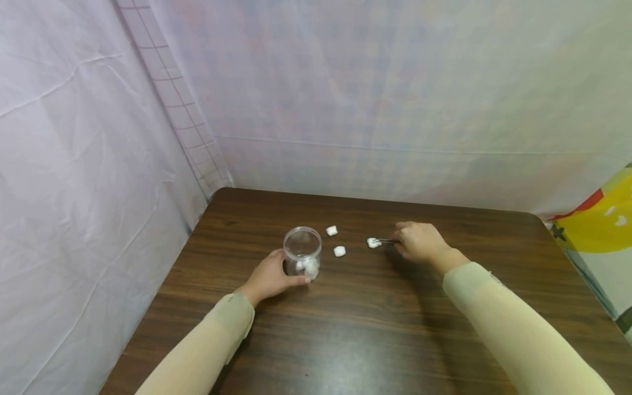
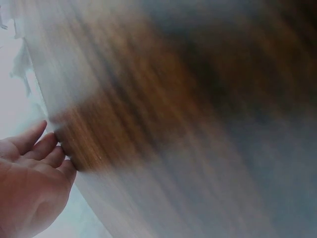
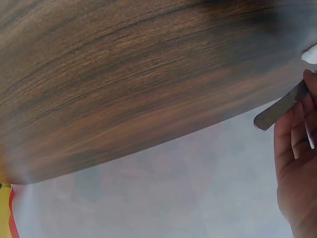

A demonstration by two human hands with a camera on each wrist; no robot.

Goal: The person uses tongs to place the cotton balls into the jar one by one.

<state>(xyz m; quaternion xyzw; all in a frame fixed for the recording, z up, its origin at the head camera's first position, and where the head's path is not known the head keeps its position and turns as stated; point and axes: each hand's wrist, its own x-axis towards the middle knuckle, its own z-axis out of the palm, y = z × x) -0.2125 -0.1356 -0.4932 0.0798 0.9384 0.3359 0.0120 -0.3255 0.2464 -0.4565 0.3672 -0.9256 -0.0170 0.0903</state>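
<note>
A clear round jar (image 1: 303,244) with white cotton balls (image 1: 311,267) at its bottom stands upright, lidless, on the wooden table. Around its lower left side curves my left hand (image 1: 274,276), thumb along the front, gripping it. In the left wrist view that hand (image 2: 37,183) appears at the left edge, and I cannot make out the jar there. My right hand (image 1: 417,240) pinches metal tweezers (image 1: 387,241), whose tips are at a cotton ball (image 1: 373,242). The right wrist view shows the tweezers' blunt end (image 3: 270,118) jutting from the fingers.
Two white cotton balls lie between the jar and the tweezers: one farther back (image 1: 332,230), one nearer (image 1: 339,251). The brown table (image 1: 345,329) ends at a pale curtain (image 1: 375,109) behind, and white cloth (image 1: 64,208) hangs along its left.
</note>
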